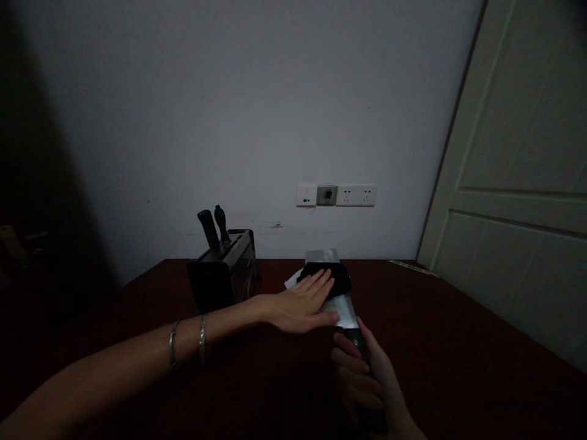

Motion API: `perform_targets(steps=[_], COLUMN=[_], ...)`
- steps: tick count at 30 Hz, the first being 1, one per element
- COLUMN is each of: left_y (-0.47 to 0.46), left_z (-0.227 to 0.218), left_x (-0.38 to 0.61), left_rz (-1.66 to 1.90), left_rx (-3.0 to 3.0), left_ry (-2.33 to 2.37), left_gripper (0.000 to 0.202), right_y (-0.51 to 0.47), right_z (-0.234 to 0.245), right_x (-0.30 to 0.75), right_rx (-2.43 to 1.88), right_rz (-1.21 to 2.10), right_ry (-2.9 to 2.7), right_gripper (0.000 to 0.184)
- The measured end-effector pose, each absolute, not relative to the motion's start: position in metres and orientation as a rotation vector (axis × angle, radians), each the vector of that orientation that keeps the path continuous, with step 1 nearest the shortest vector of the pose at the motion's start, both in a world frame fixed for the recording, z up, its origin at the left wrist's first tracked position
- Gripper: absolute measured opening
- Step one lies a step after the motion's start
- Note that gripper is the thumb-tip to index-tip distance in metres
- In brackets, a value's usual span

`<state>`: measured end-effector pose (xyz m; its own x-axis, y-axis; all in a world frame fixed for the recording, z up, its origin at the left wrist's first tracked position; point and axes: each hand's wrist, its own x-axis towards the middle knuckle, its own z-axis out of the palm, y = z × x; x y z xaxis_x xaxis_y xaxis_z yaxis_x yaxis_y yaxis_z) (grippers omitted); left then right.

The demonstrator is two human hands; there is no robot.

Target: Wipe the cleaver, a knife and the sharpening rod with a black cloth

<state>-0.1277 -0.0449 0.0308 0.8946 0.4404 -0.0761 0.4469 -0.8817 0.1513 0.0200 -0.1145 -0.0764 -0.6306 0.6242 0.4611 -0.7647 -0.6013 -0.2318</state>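
Observation:
A broad steel cleaver lies flat on the dark red table, its blade pointing away from me. My right hand is wrapped around its black handle. My left hand lies flat with fingers stretched out, pressing on a black cloth that rests on the blade. A white sheet peeks out beside the cloth. Two bracelets circle my left wrist.
A black knife block with two black handles sticking up stands at the back of the table, left of my hands. Behind is a white wall with a row of sockets. A cream door is at the right.

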Motion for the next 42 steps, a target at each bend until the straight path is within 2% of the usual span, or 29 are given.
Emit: perform_targets(steps=[5, 11, 29, 37, 42], left_y=[-0.077, -0.09, 0.001, -0.036, -0.074], left_z=[0.025, 0.025, 0.044, 0.045, 0.038], left_x=[-0.129, -0.132, -0.113, -0.107, -0.107], left_rz=[-0.062, -0.023, 0.038, 0.034, -0.004], left_rx=[2.91, 2.869, 2.91, 2.949, 2.904], left_ry=[0.522, 0.467, 0.895, 0.738, 0.508], left_gripper=[0.08, 0.077, 0.086, 0.084, 0.079], right_y=[-0.109, -0.111, -0.119, -0.12, -0.112], right_z=[-0.086, -0.084, -0.079, -0.073, -0.083], right_x=[0.022, 0.02, 0.009, 0.017, 0.026], right_rx=[0.337, 0.269, 0.363, 0.376, 0.144], right_rz=[2.153, 2.134, 2.287, 2.225, 2.168], right_ry=[-0.498, -0.506, -0.599, -0.543, -0.494], right_gripper=[0.037, 0.04, 0.041, 0.041, 0.039])
